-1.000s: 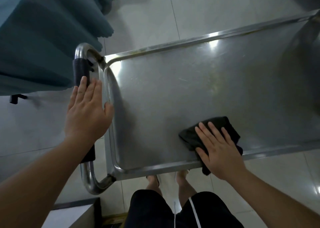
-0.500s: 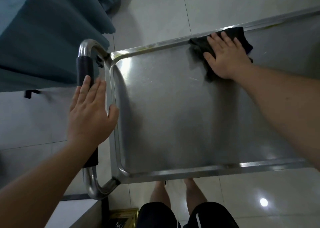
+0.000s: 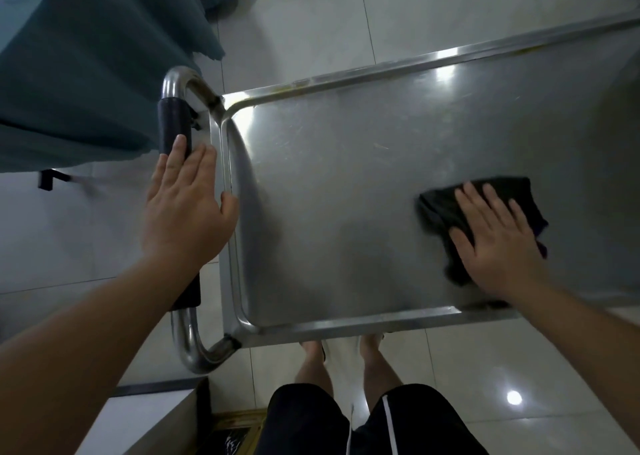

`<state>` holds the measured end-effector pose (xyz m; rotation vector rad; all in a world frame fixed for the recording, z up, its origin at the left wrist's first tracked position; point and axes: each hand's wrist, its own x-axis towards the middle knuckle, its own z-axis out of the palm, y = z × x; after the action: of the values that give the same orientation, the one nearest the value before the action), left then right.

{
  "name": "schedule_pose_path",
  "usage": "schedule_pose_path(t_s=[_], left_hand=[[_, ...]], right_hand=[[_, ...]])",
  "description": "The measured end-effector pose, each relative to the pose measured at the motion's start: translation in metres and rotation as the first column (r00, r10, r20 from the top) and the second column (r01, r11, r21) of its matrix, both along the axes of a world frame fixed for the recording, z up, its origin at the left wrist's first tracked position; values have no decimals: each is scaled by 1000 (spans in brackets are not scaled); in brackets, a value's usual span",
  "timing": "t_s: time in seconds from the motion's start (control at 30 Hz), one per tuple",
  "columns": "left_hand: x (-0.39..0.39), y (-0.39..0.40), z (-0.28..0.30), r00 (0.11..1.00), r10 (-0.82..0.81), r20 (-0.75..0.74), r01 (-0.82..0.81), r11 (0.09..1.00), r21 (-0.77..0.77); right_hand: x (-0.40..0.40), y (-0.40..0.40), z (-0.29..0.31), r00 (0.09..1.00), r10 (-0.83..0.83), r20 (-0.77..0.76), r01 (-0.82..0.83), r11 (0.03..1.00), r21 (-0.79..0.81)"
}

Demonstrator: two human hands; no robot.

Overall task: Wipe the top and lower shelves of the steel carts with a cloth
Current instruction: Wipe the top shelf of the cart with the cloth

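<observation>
Here, at the far left, a teal cloth cover (image 3: pixel 86 74) hangs down over the pale tiled floor (image 3: pixel 311 22). Just to the right of it stands the handle (image 3: pixel 175 125) of the steel cart, a bent steel tube with a black grip sleeve on its straight part. The left hand (image 3: pixel 187 209) rests flat on this handle. Its fingers are straight and close together, pointing away from the person, and the thumb reaches to the right and touches the raised rim of the shelf. The fingers do not curl round the tube.

Next comes the top shelf (image 3: pixel 346 195) of the cart, a shiny steel tray with a low rim and rounded corners. Fine scratches and bright reflections of light show on its surface.

On the right part of this shelf, near the front rim, lies the black cloth (image 3: pixel 446 209), crumpled. The right hand (image 3: pixel 498 243) presses flat on top of it. Its fingers are straight and a little spread, and the cloth shows beyond the fingertips and at both sides of the hand. The hand does not grip the cloth.

Below the front rim the person's bare legs and black shorts (image 3: pixel 311 420) with a white stripe are visible.
</observation>
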<state>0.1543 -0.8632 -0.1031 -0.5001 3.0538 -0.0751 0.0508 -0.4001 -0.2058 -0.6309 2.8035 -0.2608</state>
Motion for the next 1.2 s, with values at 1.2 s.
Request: schedule_pose_path(t_s=[1.2], left_hand=[[1, 15, 24, 1000, -6, -19, 8, 991, 133]], right_hand=[[40, -24, 3, 937, -349, 14, 349, 937, -16]])
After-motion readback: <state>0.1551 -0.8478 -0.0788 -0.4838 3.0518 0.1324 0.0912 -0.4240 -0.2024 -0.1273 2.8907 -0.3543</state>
